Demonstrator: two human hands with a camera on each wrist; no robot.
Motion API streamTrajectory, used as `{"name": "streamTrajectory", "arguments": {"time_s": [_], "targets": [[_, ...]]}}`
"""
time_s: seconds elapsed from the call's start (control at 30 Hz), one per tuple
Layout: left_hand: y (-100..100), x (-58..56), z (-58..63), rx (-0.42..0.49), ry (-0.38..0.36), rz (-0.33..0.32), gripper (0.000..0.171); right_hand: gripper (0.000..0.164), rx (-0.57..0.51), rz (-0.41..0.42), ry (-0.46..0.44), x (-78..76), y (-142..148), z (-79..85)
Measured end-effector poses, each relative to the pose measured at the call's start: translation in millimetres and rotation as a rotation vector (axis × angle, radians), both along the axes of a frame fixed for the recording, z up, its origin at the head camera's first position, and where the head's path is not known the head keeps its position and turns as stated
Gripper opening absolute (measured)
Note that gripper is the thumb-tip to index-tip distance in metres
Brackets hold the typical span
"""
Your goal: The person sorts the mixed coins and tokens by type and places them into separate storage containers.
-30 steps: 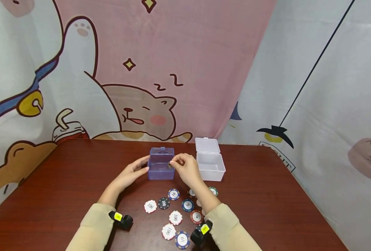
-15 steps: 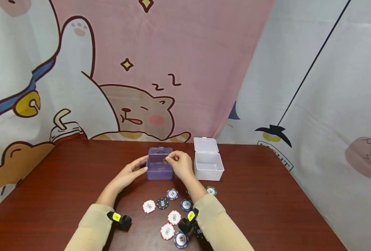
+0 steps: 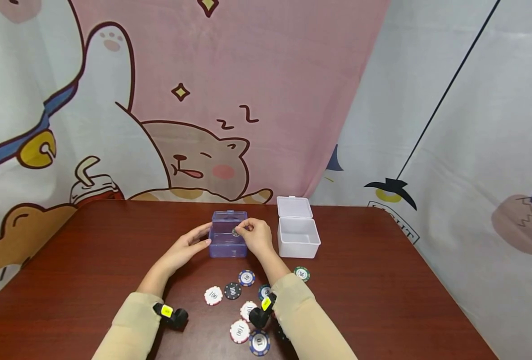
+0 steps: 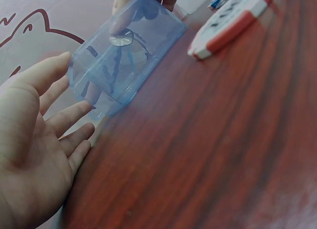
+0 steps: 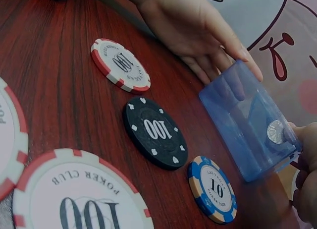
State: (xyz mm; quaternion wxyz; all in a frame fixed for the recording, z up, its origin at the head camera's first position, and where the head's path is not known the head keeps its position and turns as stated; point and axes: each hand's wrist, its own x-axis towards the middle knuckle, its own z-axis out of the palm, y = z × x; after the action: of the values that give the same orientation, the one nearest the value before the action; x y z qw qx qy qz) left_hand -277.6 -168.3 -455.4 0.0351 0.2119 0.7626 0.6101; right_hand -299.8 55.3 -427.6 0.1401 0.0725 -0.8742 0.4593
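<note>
A see-through blue-purple box (image 3: 228,246) stands on the table with its hinged lid (image 3: 229,216) raised at the back. My left hand (image 3: 182,256) rests against the box's left side, fingers extended and thumb at the front corner. My right hand (image 3: 258,238) is over the right part of the box, thumb and fingertips pinching a small coin (image 3: 235,232). In the left wrist view the coin (image 4: 122,38) looks silvery and patterned, seen through the box wall. The right wrist view shows the coin (image 5: 275,132) at the box's near end, beside the right fingertips.
A white box (image 3: 299,245) with its lid up stands to the right. Several poker chips lie in front: a black chip (image 3: 232,291), a blue chip (image 3: 246,278), a white-and-red chip (image 3: 213,295) and a green chip (image 3: 302,273). The right sleeve (image 3: 311,315) covers part of them.
My right hand has moved left with the coin, further over the blue-purple box, and its forearm now covers more chips. The left hand stays at the box's side.
</note>
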Motion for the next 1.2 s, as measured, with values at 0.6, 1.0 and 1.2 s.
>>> {"name": "streamTrajectory", "arguments": {"time_s": [0.6,1.0,1.2], "targets": [[0.6,-0.3,1.0,0.004,-0.007,-0.004,0.052,0.009,-0.054,0.018,-0.001,0.4,-0.7,-0.3],[1.0,0.6,1.7,-0.028,-0.012,0.017,0.052,0.011,-0.103,0.1,0.045,18.4,8.7,20.6],[1.3,1.4,2.0,-0.028,-0.005,0.022,0.052,0.014,-0.113,0.142,0.051,31.4,19.5,30.4]]}}
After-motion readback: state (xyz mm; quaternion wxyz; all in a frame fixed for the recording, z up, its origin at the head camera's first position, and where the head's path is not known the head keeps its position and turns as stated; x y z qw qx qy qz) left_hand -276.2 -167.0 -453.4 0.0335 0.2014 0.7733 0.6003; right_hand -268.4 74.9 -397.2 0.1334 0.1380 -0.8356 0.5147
